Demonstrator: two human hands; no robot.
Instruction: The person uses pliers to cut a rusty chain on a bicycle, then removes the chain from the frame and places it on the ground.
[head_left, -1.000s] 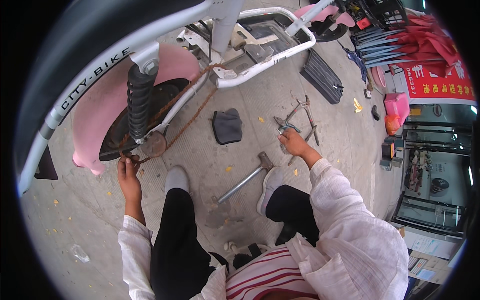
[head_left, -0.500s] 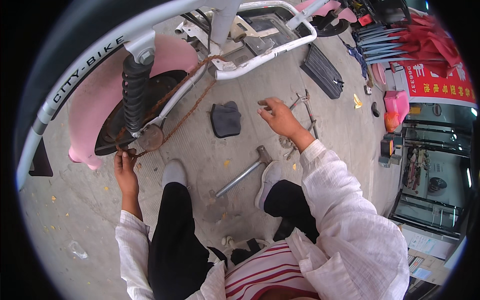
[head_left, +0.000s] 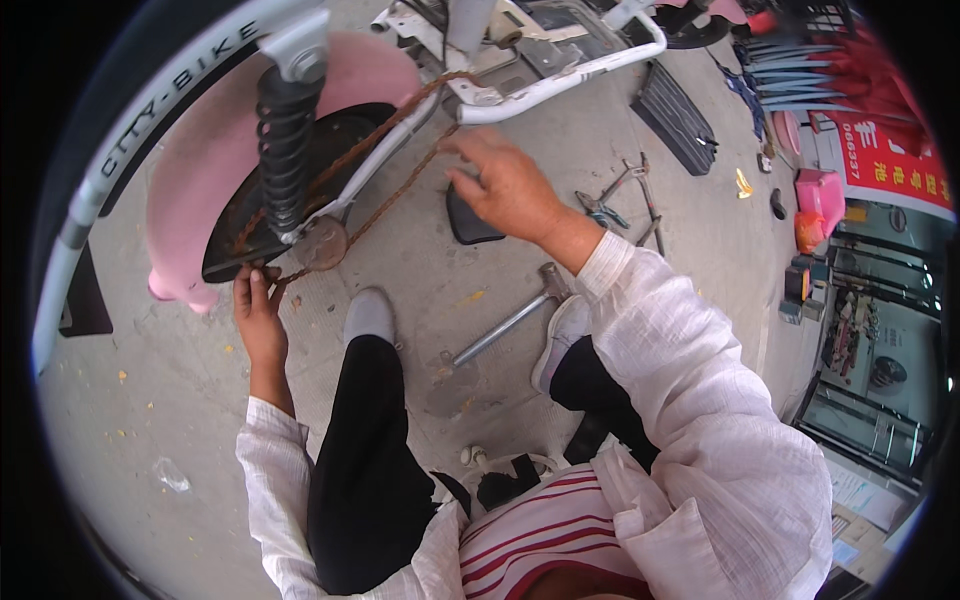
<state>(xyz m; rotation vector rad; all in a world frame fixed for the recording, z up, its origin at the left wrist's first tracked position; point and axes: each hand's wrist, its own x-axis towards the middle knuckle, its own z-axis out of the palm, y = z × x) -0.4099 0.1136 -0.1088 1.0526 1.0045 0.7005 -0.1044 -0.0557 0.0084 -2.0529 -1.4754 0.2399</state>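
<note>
Noted rusty chain (head_left: 400,188) stretched in two runs from the near corner of the white frame (head_left: 560,90), passing pink fender (head_left: 190,160) and rusty disc (head_left: 324,243) at the foot of black coil shock absorber (head_left: 283,150). At the chain's lower end, found left hand (head_left: 261,312) with fingertips together, pinched on the chain. By the upper part of the nearer run, recorded right hand (head_left: 510,192) with fingers apart, slightly blurred; unable to tell whether touching the chain. Partly hidden beneath, observed dark pad (head_left: 472,222) on the floor (head_left: 180,400). Farther right, logged pliers (head_left: 602,211); nearer, hammer (head_left: 505,328), head just beside right shoe (head_left: 563,338).
</note>
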